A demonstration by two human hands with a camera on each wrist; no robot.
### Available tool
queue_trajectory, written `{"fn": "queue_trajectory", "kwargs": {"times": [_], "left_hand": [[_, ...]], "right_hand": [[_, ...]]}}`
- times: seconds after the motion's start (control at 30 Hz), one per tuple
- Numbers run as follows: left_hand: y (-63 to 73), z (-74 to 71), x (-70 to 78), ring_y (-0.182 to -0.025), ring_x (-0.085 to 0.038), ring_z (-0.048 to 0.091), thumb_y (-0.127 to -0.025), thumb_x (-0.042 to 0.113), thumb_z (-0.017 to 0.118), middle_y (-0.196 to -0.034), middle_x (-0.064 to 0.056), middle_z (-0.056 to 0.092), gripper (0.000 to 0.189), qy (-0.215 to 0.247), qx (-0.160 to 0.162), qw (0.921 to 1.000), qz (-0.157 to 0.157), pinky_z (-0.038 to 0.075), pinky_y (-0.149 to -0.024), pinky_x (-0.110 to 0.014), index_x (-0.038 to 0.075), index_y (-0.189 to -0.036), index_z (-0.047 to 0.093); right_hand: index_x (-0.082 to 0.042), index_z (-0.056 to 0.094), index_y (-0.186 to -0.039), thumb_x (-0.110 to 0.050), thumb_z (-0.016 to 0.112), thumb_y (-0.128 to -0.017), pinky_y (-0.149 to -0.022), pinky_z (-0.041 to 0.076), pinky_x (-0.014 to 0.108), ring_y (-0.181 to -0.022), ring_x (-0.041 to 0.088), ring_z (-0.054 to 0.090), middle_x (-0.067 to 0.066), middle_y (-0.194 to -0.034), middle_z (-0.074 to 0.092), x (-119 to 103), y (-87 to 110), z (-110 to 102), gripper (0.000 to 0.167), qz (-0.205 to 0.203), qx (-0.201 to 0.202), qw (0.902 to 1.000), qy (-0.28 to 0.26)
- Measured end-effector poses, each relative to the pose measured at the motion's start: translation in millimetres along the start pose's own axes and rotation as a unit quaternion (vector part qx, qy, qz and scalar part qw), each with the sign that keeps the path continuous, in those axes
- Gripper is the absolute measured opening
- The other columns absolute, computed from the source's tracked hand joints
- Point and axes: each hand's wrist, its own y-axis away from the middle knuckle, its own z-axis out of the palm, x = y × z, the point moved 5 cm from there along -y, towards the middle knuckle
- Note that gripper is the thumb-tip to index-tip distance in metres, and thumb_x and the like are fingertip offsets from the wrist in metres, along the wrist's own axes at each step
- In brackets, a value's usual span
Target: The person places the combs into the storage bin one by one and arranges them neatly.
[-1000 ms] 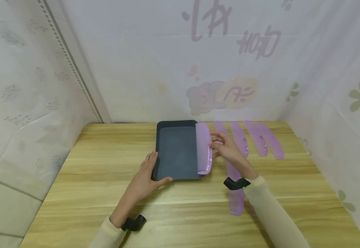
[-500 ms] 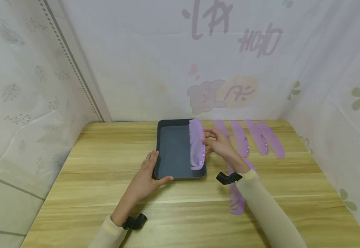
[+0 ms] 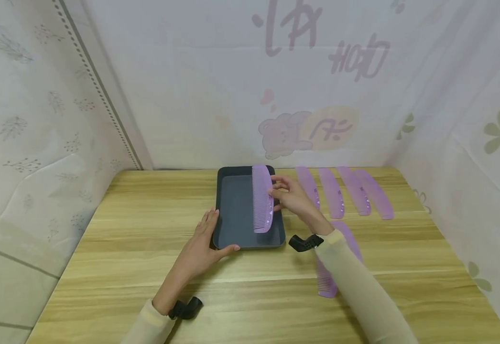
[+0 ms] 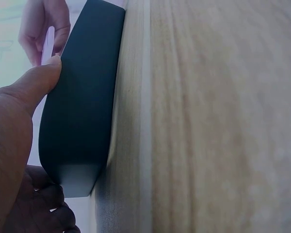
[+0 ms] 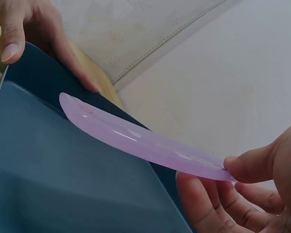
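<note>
A purple comb [image 3: 263, 198] is pinched by its smooth back edge between the thumb and fingers of my right hand [image 3: 292, 195]. It hangs over the right part of a dark grey tray [image 3: 233, 210], teeth facing left. From the right wrist, the comb [image 5: 131, 141] shows nearly edge-on above the tray. My left hand [image 3: 200, 248] holds the tray's near left corner, thumb at the near rim and fingers along the left side. In the left wrist view the thumb rests at the rim of the tray [image 4: 82, 97], with the fingers against its side.
Several purple combs, such as this slanted one [image 3: 331, 191], lie in a row right of the tray. More lie nearer, one comb [image 3: 346, 236] partly under my right forearm. Patterned cloth [image 3: 190, 105] walls the wooden table [image 3: 241, 306] at the back and sides.
My right hand has carried the comb leftward from the tray's right edge to farther over its inside. The left hand stays at the tray's corner.
</note>
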Motion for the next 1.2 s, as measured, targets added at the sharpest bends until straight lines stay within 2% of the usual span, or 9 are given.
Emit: {"fn": "queue_trajectory", "kwargs": {"times": [0.17, 0.47, 0.97, 1.2], "left_hand": [[0.5, 0.5, -1.3, -0.162, -0.028, 0.007, -0.079, 0.077, 0.069, -0.175, -0.004, 0.009, 0.122, 0.001, 0.000, 1.0000, -0.002, 0.020, -0.129, -0.057, 0.014, -0.166, 0.011], [-0.2, 0.3, -2.8, -0.162, -0.029, 0.008, -0.078, 0.078, 0.069, -0.175, -0.005, 0.009, 0.123, 0.005, 0.002, 1.0000, -0.003, 0.022, -0.129, -0.058, 0.014, -0.166, 0.011], [-1.7, 0.5, -0.7, -0.162, -0.027, 0.007, -0.078, 0.079, 0.068, -0.174, -0.005, 0.010, 0.124, 0.009, 0.002, 0.9999, 0.012, 0.016, -0.132, -0.054, 0.012, -0.166, 0.012], [-1.3, 0.5, -1.3, -0.162, -0.027, 0.007, -0.078, 0.079, 0.068, -0.174, -0.004, 0.010, 0.125, 0.009, 0.001, 0.9999, 0.010, 0.017, -0.132, -0.053, 0.012, -0.166, 0.012]], "right_hand": [[-0.010, 0.048, -0.149, -0.011, 0.064, -0.101, -0.066, 0.066, 0.035, -0.092, 0.023, 0.067, 0.015, -0.114, 0.061, -1.9, -4.9, 6.8, 0.050, 0.005, -0.001, 1.0000, -0.001], [-0.010, 0.049, -0.148, -0.011, 0.064, -0.101, -0.066, 0.066, 0.036, -0.089, 0.023, 0.069, 0.016, -0.115, 0.063, -2.8, -15.7, 19.1, 0.049, 0.007, -0.003, 0.9999, 0.010], [-0.007, 0.051, -0.144, -0.009, 0.066, -0.099, -0.063, 0.066, 0.034, -0.083, 0.022, 0.068, 0.018, -0.116, 0.063, 3.2, -31.1, 37.7, 0.047, 0.008, -0.010, 0.9996, 0.026], [-0.008, 0.050, -0.146, -0.010, 0.065, -0.100, -0.067, 0.067, 0.038, -0.086, 0.023, 0.069, 0.019, -0.120, 0.063, 6.2, -35.1, 44.3, 0.048, 0.018, -0.018, 0.9992, 0.030]]}}
